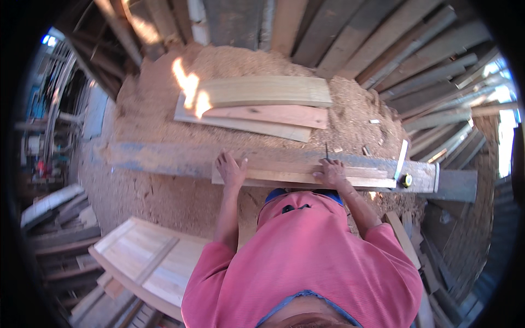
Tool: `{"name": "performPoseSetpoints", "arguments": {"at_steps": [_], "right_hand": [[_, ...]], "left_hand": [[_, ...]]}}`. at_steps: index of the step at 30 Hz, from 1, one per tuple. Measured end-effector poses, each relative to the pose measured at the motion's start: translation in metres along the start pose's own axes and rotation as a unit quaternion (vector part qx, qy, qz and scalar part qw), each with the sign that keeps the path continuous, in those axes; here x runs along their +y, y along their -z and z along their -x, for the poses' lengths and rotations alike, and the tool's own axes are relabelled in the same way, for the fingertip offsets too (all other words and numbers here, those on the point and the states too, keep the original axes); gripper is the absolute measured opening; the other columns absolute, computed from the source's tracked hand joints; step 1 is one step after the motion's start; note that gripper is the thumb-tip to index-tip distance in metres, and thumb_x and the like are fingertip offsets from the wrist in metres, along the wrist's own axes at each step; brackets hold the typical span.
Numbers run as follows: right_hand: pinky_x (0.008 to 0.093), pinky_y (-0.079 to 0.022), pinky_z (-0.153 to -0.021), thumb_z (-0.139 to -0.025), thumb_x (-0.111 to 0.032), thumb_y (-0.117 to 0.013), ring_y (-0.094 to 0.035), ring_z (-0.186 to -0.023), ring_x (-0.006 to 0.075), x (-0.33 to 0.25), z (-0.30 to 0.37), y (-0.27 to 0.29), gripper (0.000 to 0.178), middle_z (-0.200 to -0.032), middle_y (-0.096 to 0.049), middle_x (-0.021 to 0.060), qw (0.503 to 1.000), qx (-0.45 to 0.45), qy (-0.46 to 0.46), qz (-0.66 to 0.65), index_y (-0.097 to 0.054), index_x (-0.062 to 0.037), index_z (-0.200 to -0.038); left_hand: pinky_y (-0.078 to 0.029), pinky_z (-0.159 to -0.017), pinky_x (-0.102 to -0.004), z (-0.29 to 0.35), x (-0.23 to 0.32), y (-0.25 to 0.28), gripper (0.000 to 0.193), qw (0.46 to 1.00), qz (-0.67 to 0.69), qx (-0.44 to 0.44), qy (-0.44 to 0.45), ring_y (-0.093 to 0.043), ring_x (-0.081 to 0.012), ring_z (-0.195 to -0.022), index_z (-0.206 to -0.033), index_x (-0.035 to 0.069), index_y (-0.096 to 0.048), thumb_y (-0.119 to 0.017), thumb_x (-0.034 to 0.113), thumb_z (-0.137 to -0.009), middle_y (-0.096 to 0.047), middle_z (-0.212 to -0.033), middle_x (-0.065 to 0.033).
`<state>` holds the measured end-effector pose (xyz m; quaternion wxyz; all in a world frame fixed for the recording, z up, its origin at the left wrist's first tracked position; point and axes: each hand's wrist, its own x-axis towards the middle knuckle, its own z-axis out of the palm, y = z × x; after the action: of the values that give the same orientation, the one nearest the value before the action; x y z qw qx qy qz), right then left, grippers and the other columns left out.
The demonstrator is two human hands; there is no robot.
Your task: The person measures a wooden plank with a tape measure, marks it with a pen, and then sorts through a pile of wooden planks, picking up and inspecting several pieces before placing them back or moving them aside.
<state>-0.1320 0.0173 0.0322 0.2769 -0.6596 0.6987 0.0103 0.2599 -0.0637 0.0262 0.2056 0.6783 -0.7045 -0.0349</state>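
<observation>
A long weathered beam (pixel 147 157) runs across in front of me, and pale wooden boards (pixel 279 175) lie along its near edge. My left hand (pixel 232 171) rests with fingers apart at the left part of these boards. Farther right, my right hand (pixel 331 175) lies on the boards, a thin dark pencil-like stick (pixel 327 150) standing up from its fingers. Its exact kind is too small to tell. Beyond the right end of the boards sits a round black and yellow tape measure (pixel 406 180), beside a pale flat strip (pixel 401 158) slanting over the beam.
Several loose boards (pixel 262 91) lie on the sawdust-covered ground (pixel 361 109) ahead. A panelled wooden door-like piece (pixel 147 257) lies behind me on the left. Planks (pixel 355 38) lean along the far side and right. Stacked timber (pixel 60 235) fills the left side.
</observation>
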Motion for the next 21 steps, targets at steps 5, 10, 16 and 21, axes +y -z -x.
{"name": "performPoseSetpoints", "arguments": {"at_steps": [5,10,16,21], "right_hand": [[0.0559,-0.037,-0.115,-0.086,-0.035,-0.077,-0.049,-0.136,0.0398,-0.026,0.036,-0.023,0.068,-0.145,-0.058,0.0165,0.980,0.194,-0.029,0.031,-0.057,-0.0091,-0.145],[0.0558,-0.034,-0.116,-0.086,-0.031,-0.070,-0.050,-0.137,0.0355,-0.009,0.078,-0.036,0.056,-0.148,-0.057,0.0115,0.969,0.222,-0.083,0.064,-0.064,-0.0128,-0.139],[0.0551,-0.035,-0.114,-0.084,-0.039,-0.076,-0.054,-0.131,0.0352,0.048,0.156,-0.046,0.060,-0.142,-0.060,0.0111,0.937,0.221,-0.271,-0.009,-0.065,-0.0161,-0.138],[0.0545,-0.049,-0.103,-0.091,-0.043,-0.071,-0.064,-0.124,0.0392,0.073,0.246,-0.078,0.050,-0.132,-0.070,0.0161,0.869,0.114,-0.445,-0.182,-0.070,-0.0138,-0.131]], "left_hand": [[-0.040,-0.115,-0.0552,-0.001,0.131,-0.047,0.079,0.911,0.113,-0.365,-0.159,-0.053,-0.0483,-0.131,-0.151,0.006,-0.047,-0.080,0.039,-0.088,-0.058,-0.141,-0.0303],[-0.043,-0.111,-0.0569,0.036,0.207,-0.076,0.092,0.813,0.080,-0.404,-0.411,-0.051,-0.0457,-0.133,-0.163,0.024,-0.042,-0.082,0.036,-0.081,-0.050,-0.150,-0.0242],[-0.036,-0.113,-0.0609,0.055,0.208,-0.093,0.085,0.813,0.034,-0.280,-0.510,-0.040,-0.0451,-0.141,-0.159,0.039,-0.047,-0.079,0.029,-0.081,-0.038,-0.160,-0.0263],[-0.036,-0.114,-0.0607,0.059,0.204,-0.104,0.085,0.792,0.008,-0.234,-0.565,-0.038,-0.0466,-0.143,-0.160,0.040,-0.046,-0.080,0.029,-0.082,-0.034,-0.164,-0.0268]]}}
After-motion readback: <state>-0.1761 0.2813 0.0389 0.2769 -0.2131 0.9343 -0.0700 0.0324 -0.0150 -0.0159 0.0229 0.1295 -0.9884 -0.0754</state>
